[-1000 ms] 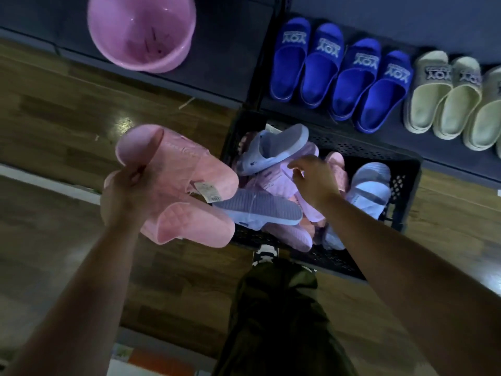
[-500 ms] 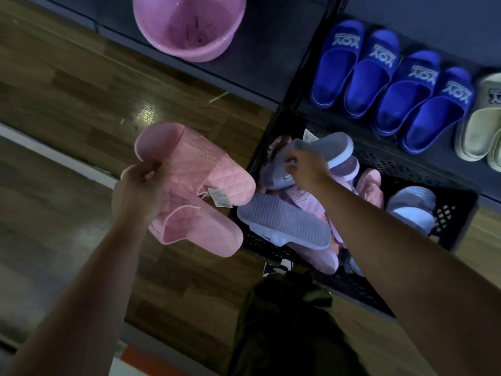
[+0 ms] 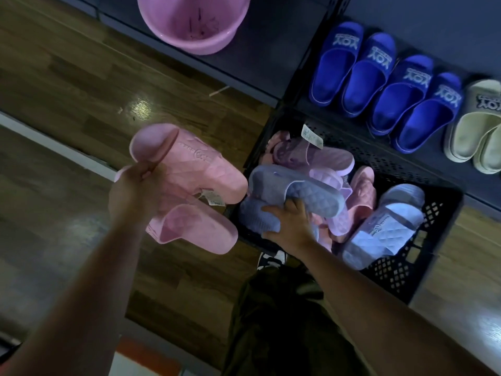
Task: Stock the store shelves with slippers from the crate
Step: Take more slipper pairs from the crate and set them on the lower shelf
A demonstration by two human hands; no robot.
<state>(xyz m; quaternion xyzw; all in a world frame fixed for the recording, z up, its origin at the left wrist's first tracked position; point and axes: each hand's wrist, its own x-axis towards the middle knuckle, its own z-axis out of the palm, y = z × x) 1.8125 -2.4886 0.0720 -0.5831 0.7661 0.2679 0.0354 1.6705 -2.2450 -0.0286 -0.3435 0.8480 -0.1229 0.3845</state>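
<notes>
Slippers, quilted pastel slides, in perforated black crate

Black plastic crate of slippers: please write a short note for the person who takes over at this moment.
Left hand grips a pair of pink quilted rubber slippers, held to the left of the black plastic crate.
Right hand grips a grey-blue quilted slipper inside the crate.
Already on the dark shelf: blue slippers and beige slippers, in a row.
Left to do: shelve the pink pair and the grey-blue one, then the lilac slippers and the pale blue slipper lying in the crate.
</notes>
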